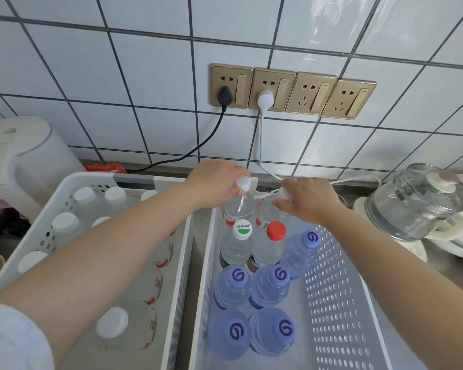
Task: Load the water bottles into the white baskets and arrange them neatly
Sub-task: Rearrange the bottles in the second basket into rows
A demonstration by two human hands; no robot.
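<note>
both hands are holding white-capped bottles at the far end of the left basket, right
Not quite. In the head view the left hand and right hand each grip a white-capped bottle at the far end of the right basket, not the left one.

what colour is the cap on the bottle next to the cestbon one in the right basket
Red: the cap is plain red, clearest in the head view, beside the Cestbon bottle.

"Cestbon" reads on the white-and-green bottle cap (242, 229).
</note>
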